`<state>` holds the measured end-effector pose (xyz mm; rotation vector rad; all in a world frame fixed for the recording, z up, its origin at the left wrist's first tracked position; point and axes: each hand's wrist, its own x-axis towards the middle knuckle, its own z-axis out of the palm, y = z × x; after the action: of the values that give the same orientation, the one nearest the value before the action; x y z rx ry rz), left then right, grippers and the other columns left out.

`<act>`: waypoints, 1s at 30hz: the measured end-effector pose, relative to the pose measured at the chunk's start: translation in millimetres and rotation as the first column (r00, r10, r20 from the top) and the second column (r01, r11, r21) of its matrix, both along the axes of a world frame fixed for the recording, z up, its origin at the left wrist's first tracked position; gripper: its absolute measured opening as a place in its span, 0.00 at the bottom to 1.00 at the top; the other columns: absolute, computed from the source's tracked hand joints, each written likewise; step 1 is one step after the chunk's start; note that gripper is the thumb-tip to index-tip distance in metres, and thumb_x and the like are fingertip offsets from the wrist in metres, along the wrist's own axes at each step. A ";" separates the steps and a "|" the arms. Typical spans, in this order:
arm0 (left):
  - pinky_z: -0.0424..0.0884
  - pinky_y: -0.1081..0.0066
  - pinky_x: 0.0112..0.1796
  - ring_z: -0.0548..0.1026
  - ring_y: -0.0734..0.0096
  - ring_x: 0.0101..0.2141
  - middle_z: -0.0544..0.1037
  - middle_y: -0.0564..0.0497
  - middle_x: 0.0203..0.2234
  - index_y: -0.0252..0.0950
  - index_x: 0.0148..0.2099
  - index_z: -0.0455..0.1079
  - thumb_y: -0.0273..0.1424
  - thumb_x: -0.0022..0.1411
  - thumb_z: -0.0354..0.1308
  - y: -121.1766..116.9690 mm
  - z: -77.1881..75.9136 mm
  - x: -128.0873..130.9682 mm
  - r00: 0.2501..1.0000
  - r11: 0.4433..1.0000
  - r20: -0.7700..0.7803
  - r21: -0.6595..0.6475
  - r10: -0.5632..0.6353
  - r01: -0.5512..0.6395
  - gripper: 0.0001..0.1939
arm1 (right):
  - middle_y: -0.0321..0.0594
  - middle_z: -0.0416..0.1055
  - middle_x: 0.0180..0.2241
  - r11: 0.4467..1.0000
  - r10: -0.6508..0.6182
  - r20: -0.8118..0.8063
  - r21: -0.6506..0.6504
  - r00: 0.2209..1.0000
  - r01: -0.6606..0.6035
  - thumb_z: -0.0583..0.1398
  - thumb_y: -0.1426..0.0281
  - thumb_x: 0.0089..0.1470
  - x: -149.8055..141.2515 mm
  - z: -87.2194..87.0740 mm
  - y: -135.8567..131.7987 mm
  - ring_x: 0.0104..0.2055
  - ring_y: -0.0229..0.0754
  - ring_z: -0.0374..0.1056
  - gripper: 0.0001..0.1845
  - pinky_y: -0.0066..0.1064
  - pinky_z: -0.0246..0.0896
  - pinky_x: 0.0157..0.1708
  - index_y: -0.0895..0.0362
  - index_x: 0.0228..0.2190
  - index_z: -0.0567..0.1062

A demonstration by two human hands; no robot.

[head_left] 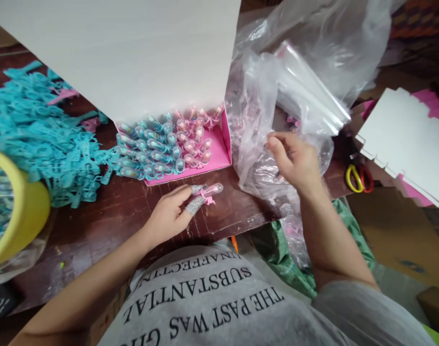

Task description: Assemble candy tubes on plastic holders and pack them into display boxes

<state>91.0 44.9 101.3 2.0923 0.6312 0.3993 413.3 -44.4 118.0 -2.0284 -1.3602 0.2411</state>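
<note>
My left hand [174, 210], with grey tape wrapped on its thumb and a finger, pinches a small pink plastic piece with a clear capsule tip [212, 190]. It is in front of a pink display box [221, 144] with a raised white lid [161, 62]. Rows of teal capsule pieces [157, 144] fill the box's left side, and pink ones [194, 137] stand to their right. My right hand [294, 156] is over a crumpled clear plastic bag [257, 105], its fingers curled together. Whatever is between those fingers cannot be made out.
A heap of teal plastic parts [49, 134] covers the table's left, beside a yellow tub [35, 202] of capsule pieces. On the right are scissors with yellow and red handles [354, 179] and flat white-and-pink cardboard [403, 139]. A clear film roll [309, 86] lies behind my right hand.
</note>
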 end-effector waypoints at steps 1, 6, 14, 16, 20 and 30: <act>0.78 0.64 0.50 0.82 0.64 0.46 0.84 0.44 0.48 0.36 0.56 0.78 0.36 0.75 0.57 -1.3 -0.8 1.7 1.000 0.993 0.021 -0.122 0.000 0.002 0.14 | 0.46 0.81 0.43 0.999 -0.048 0.137 -0.002 0.989 0.049 0.58 0.50 0.69 18.3 -8.8 6.0 0.43 0.51 0.77 0.21 0.45 0.73 0.46 0.50 0.49 0.81; 0.78 0.63 0.52 0.80 0.65 0.45 0.84 0.46 0.44 0.34 0.50 0.78 0.40 0.68 0.67 -11.1 -16.2 17.4 0.991 0.888 0.088 -0.459 0.096 -0.045 0.16 | 0.56 0.75 0.51 0.956 0.016 0.354 -0.279 0.935 0.089 0.59 0.65 0.64 67.1 -53.1 26.1 0.55 0.63 0.71 0.13 0.58 0.72 0.52 0.55 0.45 0.81; 0.70 0.75 0.32 0.70 0.78 0.28 0.81 0.51 0.33 0.36 0.43 0.81 0.43 0.60 0.73 -4.5 -9.0 18.0 0.976 0.676 -0.013 -0.719 0.218 -0.161 0.16 | 0.40 0.77 0.43 0.967 0.245 -0.393 0.164 0.887 -0.194 0.63 0.62 0.68 -22.3 -11.5 -32.9 0.39 0.43 0.77 0.22 0.39 0.80 0.37 0.49 0.60 0.71; 0.58 0.79 0.23 0.62 0.81 0.22 0.78 0.53 0.28 0.37 0.45 0.82 0.46 0.58 0.74 -6.0 -7.8 20.2 0.977 0.595 -0.046 -0.787 0.209 -0.164 0.19 | 0.39 0.79 0.44 0.922 0.385 -0.580 0.211 0.718 -0.324 0.63 0.63 0.69 -56.2 -4.8 -39.8 0.39 0.41 0.79 0.16 0.34 0.80 0.36 0.50 0.56 0.73; 0.53 0.79 0.20 0.58 0.82 0.21 0.78 0.54 0.26 0.37 0.45 0.83 0.46 0.55 0.75 -8.1 -5.6 24.1 0.979 0.558 -0.039 -0.817 0.199 -0.146 0.21 | 0.39 0.82 0.46 0.868 0.496 -0.449 0.233 0.743 -0.439 0.65 0.66 0.68 -82.5 -5.1 -35.9 0.43 0.39 0.81 0.12 0.33 0.79 0.45 0.52 0.51 0.77; 0.78 0.66 0.45 0.80 0.67 0.39 0.86 0.49 0.38 0.37 0.41 0.84 0.44 0.60 0.74 3.2 13.2 19.9 0.986 0.776 0.106 -0.630 0.126 -0.031 0.15 | 0.39 0.82 0.55 0.706 0.696 0.043 0.143 0.717 -0.694 0.62 0.74 0.70 -64.1 24.8 -27.0 0.55 0.42 0.80 0.22 0.36 0.79 0.57 0.48 0.62 0.76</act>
<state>110.9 48.1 114.6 1.3840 0.6581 0.3223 349.2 -71.4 142.8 -1.2935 -2.0295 0.4662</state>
